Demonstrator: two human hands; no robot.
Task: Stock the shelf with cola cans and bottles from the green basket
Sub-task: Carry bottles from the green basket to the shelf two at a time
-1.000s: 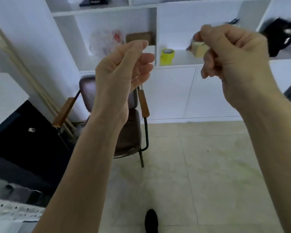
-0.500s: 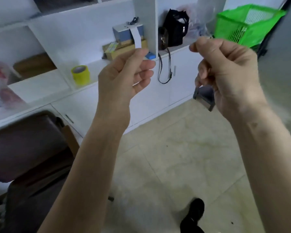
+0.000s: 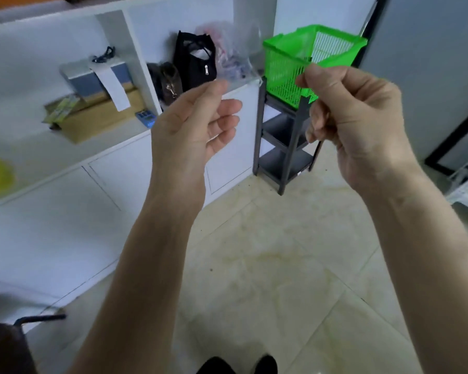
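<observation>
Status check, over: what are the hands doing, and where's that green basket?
Left hand raised, loosely curled, holding nothing. Right hand curled in a fist, nothing visible in it. Green basket atop dark rack, ahead; contents not visible. Bare floor between.

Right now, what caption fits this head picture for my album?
Two empty hands, left open and right curled, raised before a green basket atop a dark shelf.

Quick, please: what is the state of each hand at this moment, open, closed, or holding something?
Left hand: open, fingers loosely curled, holding nothing.
Right hand: closed in a fist, nothing visible in it.
</observation>
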